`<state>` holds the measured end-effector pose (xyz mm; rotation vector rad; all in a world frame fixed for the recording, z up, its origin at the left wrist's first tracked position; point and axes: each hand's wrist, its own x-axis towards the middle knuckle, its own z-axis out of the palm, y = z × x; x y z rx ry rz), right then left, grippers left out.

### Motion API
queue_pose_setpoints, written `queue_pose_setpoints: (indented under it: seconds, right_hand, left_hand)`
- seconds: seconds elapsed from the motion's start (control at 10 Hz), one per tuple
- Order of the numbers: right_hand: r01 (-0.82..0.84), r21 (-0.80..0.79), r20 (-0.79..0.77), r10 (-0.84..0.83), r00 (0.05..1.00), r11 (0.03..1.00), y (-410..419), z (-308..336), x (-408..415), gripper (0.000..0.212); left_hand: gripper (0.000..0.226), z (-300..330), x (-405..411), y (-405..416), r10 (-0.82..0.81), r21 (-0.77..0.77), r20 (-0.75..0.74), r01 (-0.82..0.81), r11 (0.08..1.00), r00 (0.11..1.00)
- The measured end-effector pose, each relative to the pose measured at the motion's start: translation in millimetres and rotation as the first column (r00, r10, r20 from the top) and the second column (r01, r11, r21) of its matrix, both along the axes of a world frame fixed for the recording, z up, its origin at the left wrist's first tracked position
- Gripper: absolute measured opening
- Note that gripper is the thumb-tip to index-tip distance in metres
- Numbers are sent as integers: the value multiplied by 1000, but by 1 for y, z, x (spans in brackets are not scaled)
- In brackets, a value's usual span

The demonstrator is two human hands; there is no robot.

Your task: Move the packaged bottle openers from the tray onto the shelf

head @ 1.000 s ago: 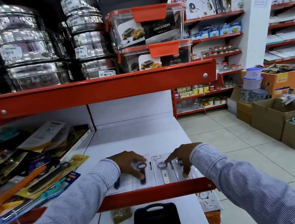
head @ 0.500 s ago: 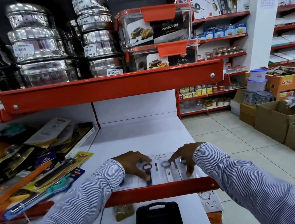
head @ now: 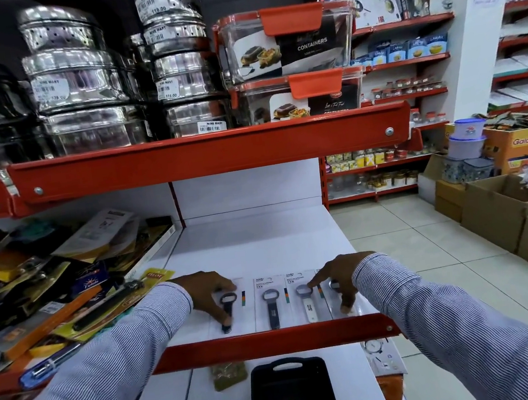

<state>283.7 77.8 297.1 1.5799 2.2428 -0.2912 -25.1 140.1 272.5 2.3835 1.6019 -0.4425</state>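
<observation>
Several packaged bottle openers lie side by side on the white shelf [head: 254,244] just behind its red front lip. My left hand [head: 206,295] rests with spread fingers on the leftmost package, a black-handled opener [head: 228,310]. A second black-handled opener [head: 272,308] lies untouched in the middle. My right hand [head: 335,279] presses its fingertips on the white-handled opener [head: 308,304] and on the rightmost package [head: 335,290], which it mostly hides. A black tray [head: 291,392] sits on the shelf below, near the bottom edge.
Steel tins [head: 76,90] and orange-lidded containers [head: 289,40] fill the red upper shelf [head: 210,155]. Assorted carded kitchen tools [head: 66,284] pile up on the left. Cardboard boxes [head: 502,203] stand on the tiled floor at the right.
Both hands have spread slightly apart along the row, uncovering the middle opener package. The view has shifted a little, so the shelves sit further right.
</observation>
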Motion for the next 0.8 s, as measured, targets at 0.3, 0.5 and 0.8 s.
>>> queue_pose_setpoints:
  seconds: [0.3,0.5,0.8]
  right_hand:
    - [55,-42,27,-53,998,998,10,-9,-2,89]
    - [39,-48,64,-36,997,998,8,-6,-4,89]
    - [85,8,20,-85,996,996,-5,2,-12,95]
  left_hand:
    - [92,2,16,-12,-46,-8,42,46,999,998]
    - [93,4,18,-16,-28,-13,37,29,1000,999]
    - [90,10,25,-34,0,60,88,-5,998,996]
